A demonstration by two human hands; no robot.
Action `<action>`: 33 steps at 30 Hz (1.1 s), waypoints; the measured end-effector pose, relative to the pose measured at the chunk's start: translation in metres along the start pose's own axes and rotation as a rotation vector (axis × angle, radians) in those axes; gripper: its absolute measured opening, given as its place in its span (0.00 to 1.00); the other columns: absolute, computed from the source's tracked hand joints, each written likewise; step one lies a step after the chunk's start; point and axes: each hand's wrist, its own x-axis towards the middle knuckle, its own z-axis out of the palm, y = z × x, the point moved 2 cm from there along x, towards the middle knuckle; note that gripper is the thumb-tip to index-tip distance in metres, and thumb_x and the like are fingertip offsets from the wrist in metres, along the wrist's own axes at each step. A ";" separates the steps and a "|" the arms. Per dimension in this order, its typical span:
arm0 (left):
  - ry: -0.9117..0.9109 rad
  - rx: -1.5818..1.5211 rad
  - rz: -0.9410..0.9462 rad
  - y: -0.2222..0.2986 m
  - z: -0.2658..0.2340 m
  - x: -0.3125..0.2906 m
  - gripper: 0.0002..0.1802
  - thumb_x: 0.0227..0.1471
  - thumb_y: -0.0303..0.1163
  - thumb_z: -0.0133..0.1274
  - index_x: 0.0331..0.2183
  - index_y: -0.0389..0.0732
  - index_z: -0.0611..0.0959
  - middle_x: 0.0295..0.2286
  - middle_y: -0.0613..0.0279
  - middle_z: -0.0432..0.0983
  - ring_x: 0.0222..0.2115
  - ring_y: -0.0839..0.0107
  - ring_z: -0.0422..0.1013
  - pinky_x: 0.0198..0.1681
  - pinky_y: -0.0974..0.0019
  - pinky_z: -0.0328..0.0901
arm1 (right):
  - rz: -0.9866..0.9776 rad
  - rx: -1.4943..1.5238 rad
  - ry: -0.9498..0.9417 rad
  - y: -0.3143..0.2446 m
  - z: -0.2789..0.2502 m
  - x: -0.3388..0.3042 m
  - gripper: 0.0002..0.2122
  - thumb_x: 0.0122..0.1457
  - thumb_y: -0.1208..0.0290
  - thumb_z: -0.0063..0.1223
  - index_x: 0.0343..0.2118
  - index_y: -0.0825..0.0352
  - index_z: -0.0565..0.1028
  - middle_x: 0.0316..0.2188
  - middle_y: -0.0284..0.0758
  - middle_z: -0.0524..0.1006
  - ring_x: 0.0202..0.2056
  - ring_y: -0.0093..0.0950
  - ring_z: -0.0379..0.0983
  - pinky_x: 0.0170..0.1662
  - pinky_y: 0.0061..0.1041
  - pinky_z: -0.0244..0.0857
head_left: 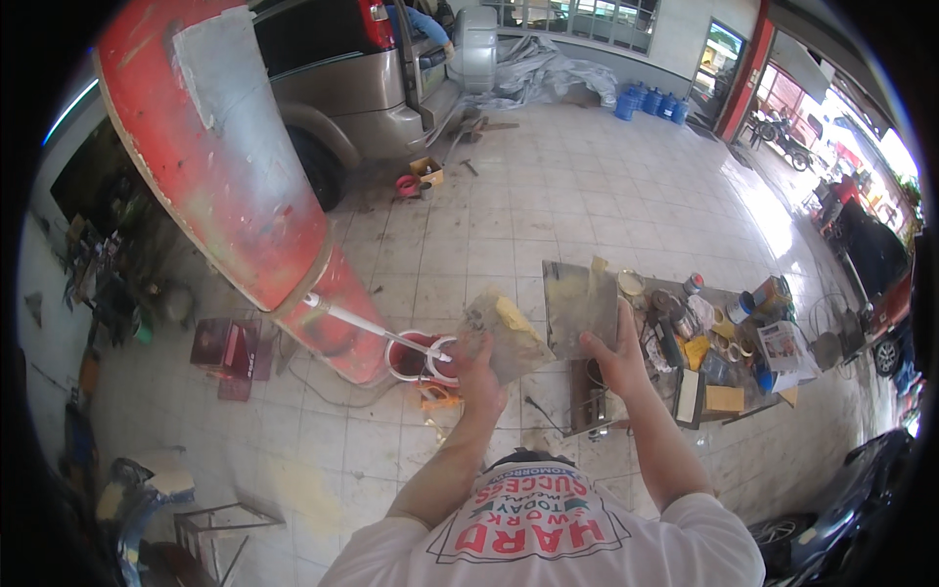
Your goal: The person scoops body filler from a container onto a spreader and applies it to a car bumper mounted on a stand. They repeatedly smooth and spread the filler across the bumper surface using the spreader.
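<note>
The left hand point(479, 367) grips a board point(504, 338) loaded with yellow filler point(515, 318), the right hand point(614, 352) grips a metal plate point(579, 305) beside it; tilting could drop filler.

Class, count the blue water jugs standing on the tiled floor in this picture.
4, as far as can be told: the blue water jugs stand in a tight row by the far wall, left of the doorway, from left to right. Others may be hidden behind them.
</note>
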 end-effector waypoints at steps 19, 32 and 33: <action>0.050 -0.032 0.155 0.021 0.025 0.007 0.37 0.60 0.32 0.58 0.66 0.44 0.60 0.59 0.55 0.64 0.56 0.61 0.66 0.56 0.57 0.68 | 0.596 1.486 -0.323 -0.024 0.011 -0.029 0.34 0.57 0.84 0.47 0.69 0.70 0.54 0.60 0.53 0.67 0.50 0.34 0.79 0.47 0.26 0.81; 0.131 -0.012 0.229 0.011 0.015 -0.001 0.36 0.60 0.32 0.59 0.64 0.47 0.61 0.58 0.57 0.64 0.56 0.60 0.65 0.54 0.53 0.68 | 0.628 1.213 -0.090 0.005 0.010 -0.029 0.31 0.60 0.83 0.46 0.68 0.71 0.55 0.58 0.48 0.70 0.50 0.38 0.78 0.44 0.32 0.79; 0.170 0.002 0.211 0.013 0.013 0.000 0.35 0.59 0.31 0.59 0.64 0.49 0.62 0.57 0.58 0.65 0.55 0.59 0.67 0.54 0.50 0.69 | 0.608 1.127 -0.087 0.008 0.007 -0.027 0.32 0.60 0.83 0.47 0.68 0.71 0.55 0.59 0.47 0.69 0.51 0.37 0.77 0.44 0.31 0.79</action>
